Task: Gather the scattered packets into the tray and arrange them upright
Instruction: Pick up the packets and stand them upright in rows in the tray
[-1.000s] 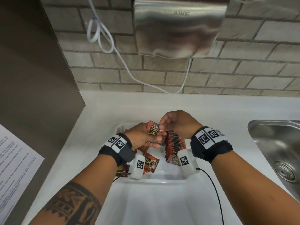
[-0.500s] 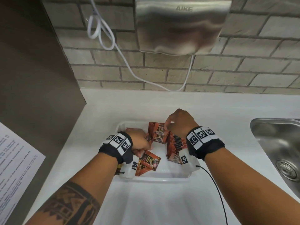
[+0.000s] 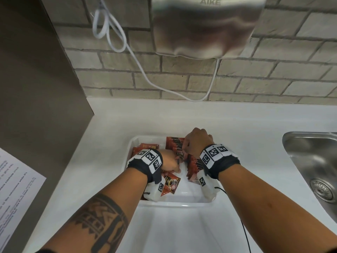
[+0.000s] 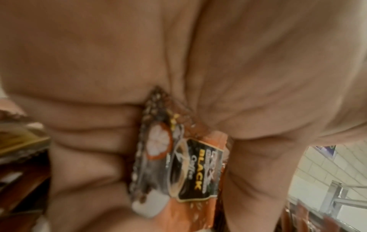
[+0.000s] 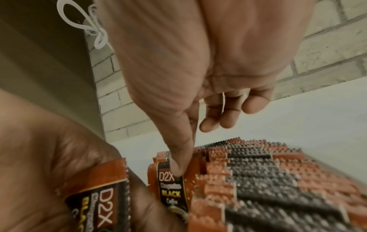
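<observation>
Down in the white tray (image 3: pixel 134 143) on the counter (image 3: pixel 237 125), the red-and-black coffee packets sit in two groups: a row of upright packets (image 3: pixel 193 164) packed edge to edge along the right side, and several loose packets (image 3: pixel 145 147) lying flat at the left and near end. One loose packet (image 3: pixel 170 185) lies face up just beside the left wrist camera. The right hand (image 3: pixel 197 141) is over the far end of the upright row, its thumb (image 5: pixel 179 157) pressed down against the face of the frontmost packet (image 5: pixel 172 193) and pinching its top edge, while the other fingers (image 5: pixel 228 113) hang loosely curled behind the row. The left hand (image 3: pixel 170 162) is lower in the tray, just left of the row, with fingers curled round a held packet (image 4: pixel 184 169) whose printed face reads "BLACK"; that packet also shows at the lower left of the right wrist view, close to the row. To the right of the tray a steel sink (image 3: pixel 313 161) is set into the counter. On the brick wall (image 3: pixel 255 79) behind hangs a steel hand dryer (image 3: pixel 204 28), with a white cable (image 3: pixel 127 50) looped beside it. A printed sheet (image 3: pixel 14 189) lies at the far left.
</observation>
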